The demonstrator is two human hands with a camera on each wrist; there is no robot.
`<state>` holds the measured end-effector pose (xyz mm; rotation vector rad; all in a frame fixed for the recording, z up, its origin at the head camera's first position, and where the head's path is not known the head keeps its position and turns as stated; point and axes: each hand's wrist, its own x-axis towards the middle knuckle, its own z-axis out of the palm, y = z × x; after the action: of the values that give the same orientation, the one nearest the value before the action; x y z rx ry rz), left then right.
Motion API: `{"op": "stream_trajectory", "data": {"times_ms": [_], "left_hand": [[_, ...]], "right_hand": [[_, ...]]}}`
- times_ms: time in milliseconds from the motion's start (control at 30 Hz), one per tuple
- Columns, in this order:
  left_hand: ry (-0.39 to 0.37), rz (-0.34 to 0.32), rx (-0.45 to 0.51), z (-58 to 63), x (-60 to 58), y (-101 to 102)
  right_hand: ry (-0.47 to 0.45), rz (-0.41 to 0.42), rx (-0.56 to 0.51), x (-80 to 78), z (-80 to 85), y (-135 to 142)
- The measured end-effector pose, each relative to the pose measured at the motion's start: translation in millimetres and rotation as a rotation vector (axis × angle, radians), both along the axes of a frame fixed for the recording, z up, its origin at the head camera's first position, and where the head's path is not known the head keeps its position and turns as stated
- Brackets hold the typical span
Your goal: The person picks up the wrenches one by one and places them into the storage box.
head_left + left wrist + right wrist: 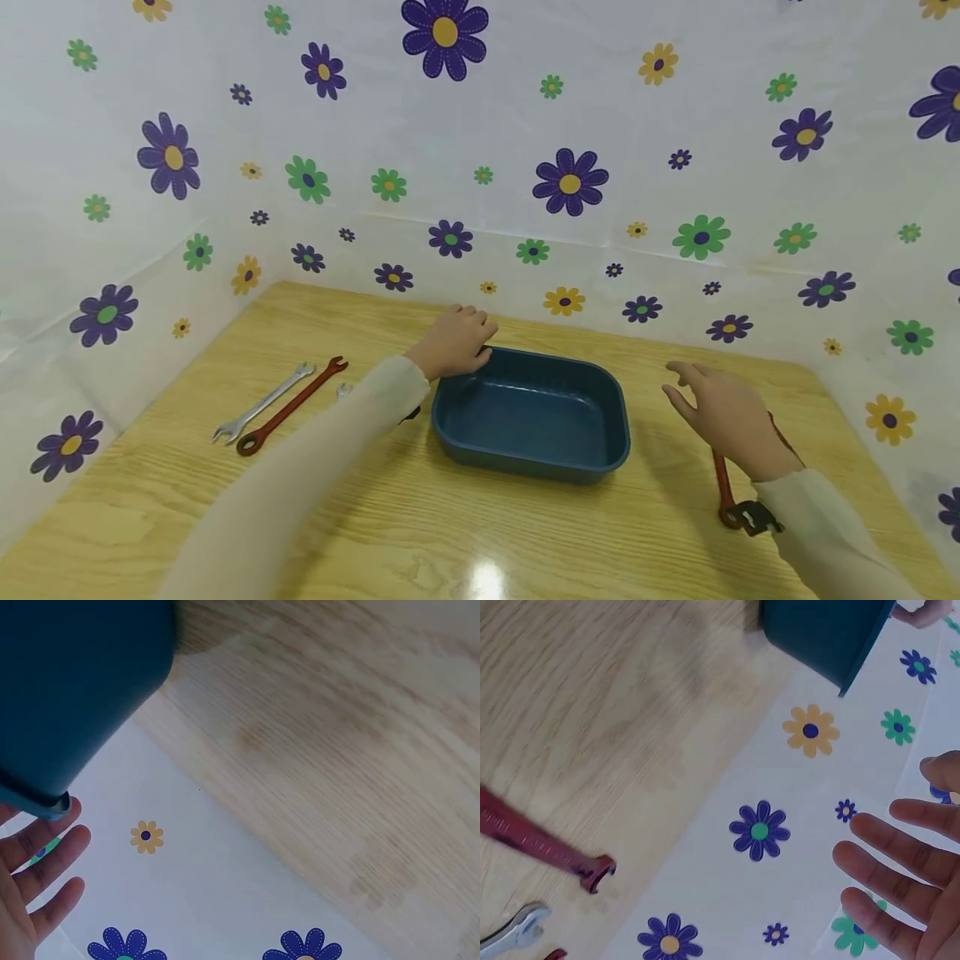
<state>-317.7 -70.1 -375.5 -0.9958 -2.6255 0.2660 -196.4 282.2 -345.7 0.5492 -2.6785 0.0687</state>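
Head view: deep dark-blue rounded-rectangular plastic bin [528,425] on pale wood-grain table [405,533]; left hand [453,343] pinches rim at far left corner. Right hand [723,417] well apart, fingers loose, grasping nothing, partly covering red metal wrench [722,479]. Left sleeve [300,475] hides most of small silver wrench [343,390].

Left wrist view: bin cut off, thumb unseen.

Right wrist view: wrenches cropped, red one blurred.

White sheeting [480,117] printed with purple, green and yellow flowers [570,183] borders the wood-grained bench [420,542] behind and at both sides; a bright reflection [486,577] shines on the glossy wood.
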Motion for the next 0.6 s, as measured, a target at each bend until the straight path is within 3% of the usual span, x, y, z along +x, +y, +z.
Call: {"op": "stream_trajectory", "data": {"times_ms": [233, 600], "left_hand": [[0.014, 0.056, 0.02, -1.2, -0.5, 1.1], [-0.057, 0.187, 0.093, -7.7, 1.4, -6.2]], "right_hand": [[0.029, -0.06, -0.032, 11.1, 0.0, 27.3], [0.008, -0.134, -0.077, 20.1, -8.5, 74.7]]}}
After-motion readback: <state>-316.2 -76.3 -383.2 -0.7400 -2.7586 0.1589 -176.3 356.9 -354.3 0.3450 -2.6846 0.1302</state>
